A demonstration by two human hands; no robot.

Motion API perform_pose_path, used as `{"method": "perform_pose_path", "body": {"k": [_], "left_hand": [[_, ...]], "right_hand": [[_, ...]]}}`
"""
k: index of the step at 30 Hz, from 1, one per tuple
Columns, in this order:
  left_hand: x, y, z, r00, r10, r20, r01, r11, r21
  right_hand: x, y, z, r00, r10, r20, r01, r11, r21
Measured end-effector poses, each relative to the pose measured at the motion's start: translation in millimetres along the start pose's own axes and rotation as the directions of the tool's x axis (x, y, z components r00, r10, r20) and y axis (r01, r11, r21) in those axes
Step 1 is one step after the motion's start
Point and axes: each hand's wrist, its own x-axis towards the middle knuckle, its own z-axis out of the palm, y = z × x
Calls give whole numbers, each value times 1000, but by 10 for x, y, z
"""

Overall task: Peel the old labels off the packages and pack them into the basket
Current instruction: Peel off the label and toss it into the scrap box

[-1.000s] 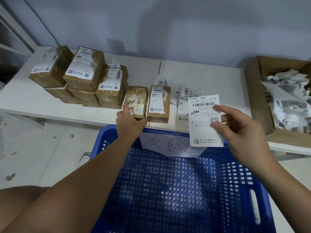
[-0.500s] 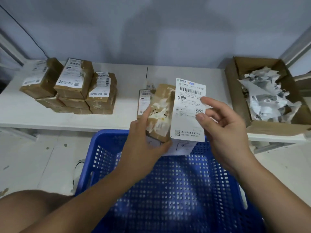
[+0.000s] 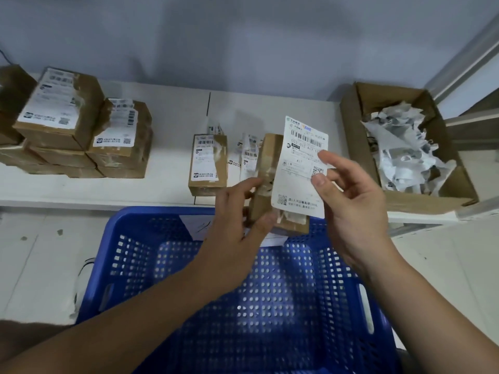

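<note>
**Head view: label against the stripped package, over the basket**

Head view shows my left hand (image 3: 237, 211) gripping a small brown package (image 3: 266, 168), thumb on the near edge and fingers curled round its far side. My right hand (image 3: 348, 195) pinches a white label (image 3: 299, 168) between thumb and fingertips, holding it flat against the face of that package. Both hang just above the far rim of the blue basket (image 3: 270, 306), which sits directly under my wrists and looks empty.

My guess is that the old label is already off this one: torn paper scraps show on its lower face. Whether the sheet in my right hand is a peeled one or a fresh one, I cannot tell. Next I either smooth it down or drop it in the cardboard box (image 3: 353, 130) of crumpled paper scraps beyond my right hand, then lower the package into the basket.

The package is cardboard wrapped in glossy tape, slick and hard-cornered. The label is thin, slightly curled, printed with barcodes. The basket is rigid perforated plastic.

Beyond my left hand, on the white tabletop (image 3: 167, 117), one labelled package (image 3: 207, 163) stands alone, loose labels (image 3: 247, 149) beside it. Farther left is a stack (image 3: 81, 125) waiting to be peeled.
</note>
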Motion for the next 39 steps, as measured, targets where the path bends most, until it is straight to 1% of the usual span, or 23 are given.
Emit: {"method": "perform_pose_path", "body": {"k": [1, 3, 6, 9, 11, 15, 18, 20, 22, 25, 29, 33, 39], "left_hand": [[25, 12, -17, 1000, -9, 9, 9, 1000, -19], [74, 8, -71, 998, -31, 46, 31, 1000, -6], [159, -25, -214, 986, -48, 157, 44, 999, 30], [243, 7, -352, 964, -57, 259, 71, 997, -43], [272, 30, -414, 954, -73, 289, 94, 994, -61], [332, 51, -470, 959, -147, 241, 182, 974, -133], [341, 63, -490, 944, -148, 296, 196, 971, -140], [347, 70, -485, 934, -141, 329, 211, 960, -186], [368, 55, -483, 936, -160, 314, 245, 937, -251], [402, 22, -490, 941, -197, 273, 283, 904, -321], [424, 23, -453, 943, -217, 252, 295, 897, -329], [455, 25, -443, 935, -293, 200, 351, 842, -409], [454, 45, -435, 931, -307, 200, 363, 847, -389]], "right_hand": [[25, 0, -9, 1000, 2, 2, -2, 1000, -7], [56, -8, -24, 1000, 13, 28, -12, 999, -35], [52, -34, -23, 988, 34, 151, -19, 995, -95], [13, -48, -8, 965, 28, 261, 19, 984, -176], [-14, -34, 4, 953, 39, 302, 22, 981, -195], [-58, -15, 36, 941, 67, 332, 2, 979, -203], [-71, -33, 40, 941, 50, 334, 6, 986, -167], [-81, -62, 29, 948, 37, 315, 11, 989, -148], [-88, -91, 5, 956, 26, 292, 18, 989, -147], [-92, -76, -21, 955, 28, 296, 24, 985, -171], [-111, 22, -21, 944, 7, 329, 76, 968, -239], [-104, 78, -37, 944, -11, 329, 104, 958, -266], [-124, 123, -14, 941, -12, 339, 111, 955, -275]]}}
